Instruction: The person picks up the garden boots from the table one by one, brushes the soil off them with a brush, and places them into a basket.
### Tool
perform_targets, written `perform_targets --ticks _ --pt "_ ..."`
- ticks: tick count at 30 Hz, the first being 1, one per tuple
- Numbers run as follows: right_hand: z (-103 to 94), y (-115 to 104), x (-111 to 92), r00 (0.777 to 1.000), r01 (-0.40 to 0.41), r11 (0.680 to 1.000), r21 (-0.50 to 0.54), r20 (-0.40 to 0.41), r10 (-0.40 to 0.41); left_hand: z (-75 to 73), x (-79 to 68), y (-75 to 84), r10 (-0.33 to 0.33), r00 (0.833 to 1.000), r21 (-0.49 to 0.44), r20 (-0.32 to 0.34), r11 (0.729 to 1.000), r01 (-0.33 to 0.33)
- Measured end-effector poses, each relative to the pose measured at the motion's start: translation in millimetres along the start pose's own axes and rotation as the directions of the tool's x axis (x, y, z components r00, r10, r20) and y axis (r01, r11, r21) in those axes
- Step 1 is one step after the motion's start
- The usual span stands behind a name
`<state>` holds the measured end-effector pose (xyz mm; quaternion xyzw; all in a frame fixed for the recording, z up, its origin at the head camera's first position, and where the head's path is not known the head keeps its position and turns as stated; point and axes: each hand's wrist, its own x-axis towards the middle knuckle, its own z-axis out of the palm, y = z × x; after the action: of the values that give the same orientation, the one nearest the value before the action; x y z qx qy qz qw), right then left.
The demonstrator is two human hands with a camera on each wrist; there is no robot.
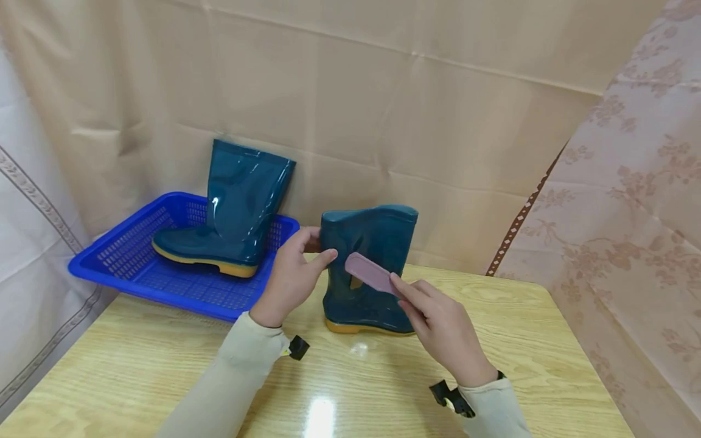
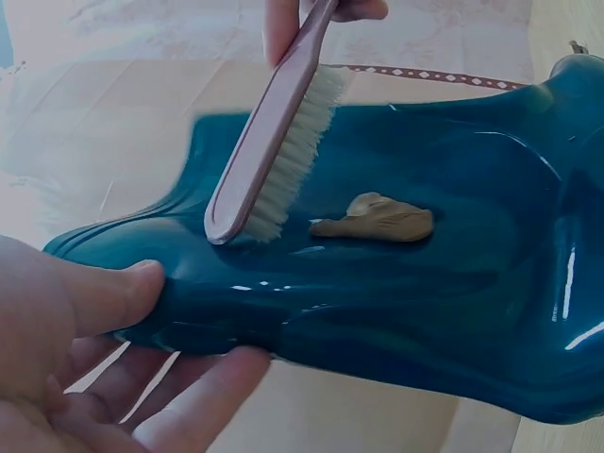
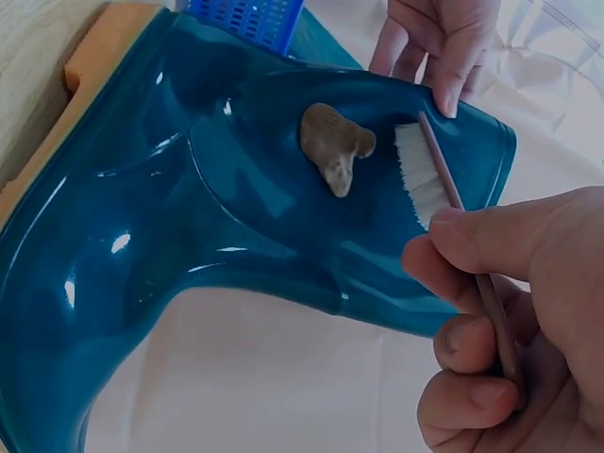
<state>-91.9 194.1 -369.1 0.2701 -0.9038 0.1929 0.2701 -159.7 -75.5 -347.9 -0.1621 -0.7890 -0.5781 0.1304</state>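
A teal rubber boot [image 1: 378,243] with a yellow sole stands upright on the table. My left hand [image 1: 296,271] grips the left edge of its shaft near the top, thumb on the near face and fingers behind. My right hand [image 1: 443,328] holds a pink brush [image 1: 372,274] by its handle. In the right wrist view the brush's white bristles [image 3: 420,175] face the boot shaft, close to it; whether they touch, I cannot tell. A brown smear of paste or mud [image 2: 377,219] sticks to the shaft, beside the bristles in the left wrist view.
A blue plastic basket [image 1: 104,277] sits at the table's left, holding a second teal boot [image 1: 241,207] that leans toward the back. A beige cloth [image 1: 356,109] hangs behind the wooden table [image 1: 493,340], and a flowered cloth [image 1: 635,231] hangs at the right.
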Motion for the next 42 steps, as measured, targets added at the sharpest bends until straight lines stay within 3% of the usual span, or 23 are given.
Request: perform_targets --ticks 7,12,21,25,32,38,42 --pt "0.1 1.4 -2.0 1.0 -0.003 1.0 -0.022 0.007 0.003 8.1 2.4 -0.4 -0.039 0.996 -0.047 -0.074 0.998 0.035" --pt "3.9 0.5 0.7 0.997 -0.015 1.0 -0.017 0.072 0.017 -0.9 1.8 -0.9 -0.069 0.996 -0.001 -0.048 0.998 0.069" --pt "-3.6 1.0 2.8 0.975 -0.146 0.988 -0.044 0.16 0.151 -6.6 3.0 1.7 -0.077 0.997 0.045 -0.006 0.996 0.077" --pt "-7.6 1.9 1.4 0.981 -0.105 0.994 -0.023 0.16 0.108 -5.7 1.7 0.6 -0.076 0.997 0.049 -0.011 0.996 0.077" --pt "-6.4 1.9 1.4 0.999 0.008 1.0 0.018 0.053 -0.008 -3.0 1.4 -0.2 -0.058 0.998 0.085 0.021 0.995 0.056" --pt "-0.2 -0.1 3.6 0.997 -0.004 1.0 -0.014 0.075 0.005 -4.9 -0.4 1.2 -0.043 0.998 0.081 0.045 0.996 0.039" --pt "-1.2 1.1 1.6 0.995 -0.041 0.998 -0.043 0.092 0.045 -3.9 0.3 0.1 -0.035 0.999 0.055 0.007 0.998 0.035"
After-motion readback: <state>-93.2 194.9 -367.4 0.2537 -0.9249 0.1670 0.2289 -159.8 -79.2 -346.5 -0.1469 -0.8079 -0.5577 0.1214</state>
